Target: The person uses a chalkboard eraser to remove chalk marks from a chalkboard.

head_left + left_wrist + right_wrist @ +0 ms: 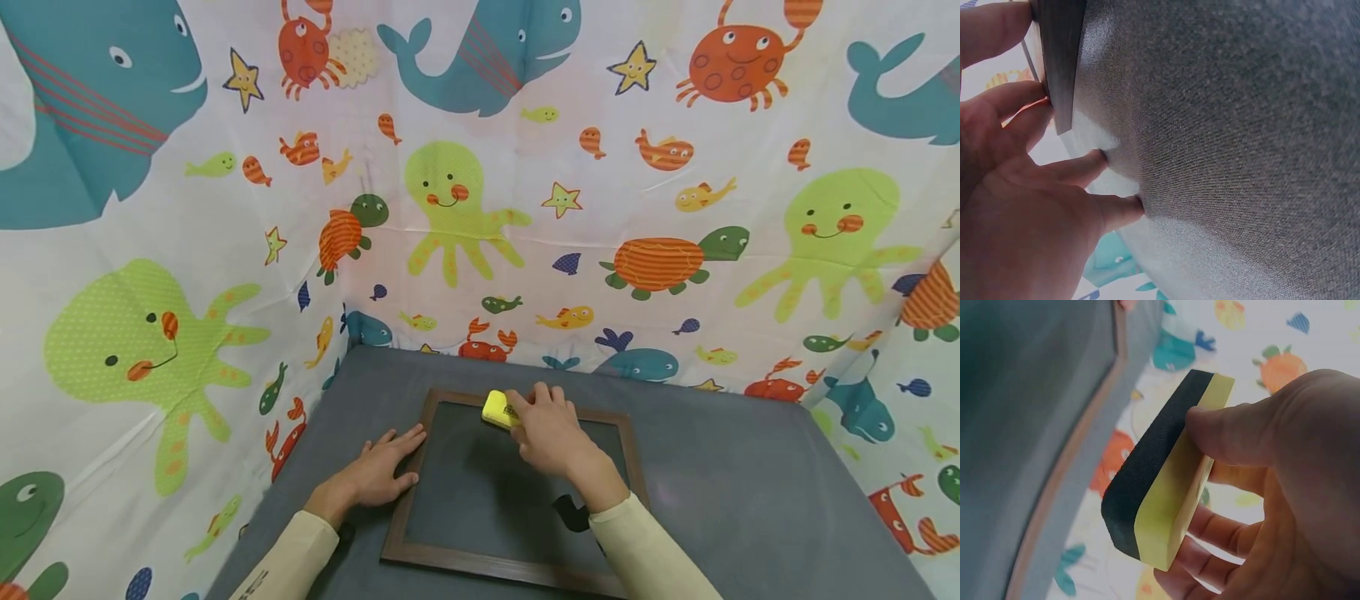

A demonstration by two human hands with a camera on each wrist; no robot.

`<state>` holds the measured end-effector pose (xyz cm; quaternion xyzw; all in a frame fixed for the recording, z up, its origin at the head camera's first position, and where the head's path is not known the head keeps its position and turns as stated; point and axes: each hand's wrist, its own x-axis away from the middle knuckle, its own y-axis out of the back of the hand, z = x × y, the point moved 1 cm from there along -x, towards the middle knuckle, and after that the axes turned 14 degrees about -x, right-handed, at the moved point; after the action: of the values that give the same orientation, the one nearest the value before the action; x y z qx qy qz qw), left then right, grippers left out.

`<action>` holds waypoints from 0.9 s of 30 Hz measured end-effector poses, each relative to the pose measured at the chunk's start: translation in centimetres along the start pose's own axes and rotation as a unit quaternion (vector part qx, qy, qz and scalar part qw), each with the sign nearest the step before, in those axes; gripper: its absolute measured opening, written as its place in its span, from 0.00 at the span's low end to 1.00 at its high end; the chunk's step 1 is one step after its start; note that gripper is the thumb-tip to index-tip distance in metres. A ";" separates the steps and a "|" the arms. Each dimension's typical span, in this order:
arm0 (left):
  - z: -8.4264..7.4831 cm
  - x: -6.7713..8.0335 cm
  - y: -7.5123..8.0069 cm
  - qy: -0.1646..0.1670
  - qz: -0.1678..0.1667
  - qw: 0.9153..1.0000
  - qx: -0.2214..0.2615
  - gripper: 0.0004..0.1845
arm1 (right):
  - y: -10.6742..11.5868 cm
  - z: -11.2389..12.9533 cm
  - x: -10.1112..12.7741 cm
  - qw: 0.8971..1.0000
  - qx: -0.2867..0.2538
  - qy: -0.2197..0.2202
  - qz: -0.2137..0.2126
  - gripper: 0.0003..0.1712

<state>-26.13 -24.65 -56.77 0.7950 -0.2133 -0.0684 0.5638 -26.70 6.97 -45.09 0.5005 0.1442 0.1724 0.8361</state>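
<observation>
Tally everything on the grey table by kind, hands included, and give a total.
Hands: 2, left hand and right hand
Erasers: 1, eraser
Chalkboards: 1, chalkboard
Total: 4

1. We see a white fabric backdrop (525,250) enclosing the space on three sides, printed with teal whales, green octopuses, orange crabs, turtles, starfish and small fish.
2. We see a table (750,500) covered in dark grey cloth below it.
3. We find the light even and soft.
</observation>
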 end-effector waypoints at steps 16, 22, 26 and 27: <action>0.3 0.1 -0.3 -0.001 -0.002 1.000 0.012 0.40 | 8.2 -7.3 3.4 0.980 -0.065 -0.158 -0.100 0.38; 0.3 0.1 -0.2 -0.007 0.000 1.000 0.014 0.39 | 9.1 -11.4 6.6 0.966 -0.067 -0.220 -0.115 0.40; 0.2 0.0 -0.1 -0.003 0.005 1.000 0.014 0.39 | 8.7 -13.9 8.7 0.954 -0.079 -0.264 -0.117 0.41; 0.2 0.0 0.0 -0.003 0.004 1.000 0.015 0.40 | 8.6 -14.5 9.1 0.952 -0.080 -0.272 -0.117 0.42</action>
<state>-26.20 -24.79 -56.84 0.8021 -0.2190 -0.0653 0.5517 -25.74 26.09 -44.76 0.4393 -0.0459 -0.0583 0.8953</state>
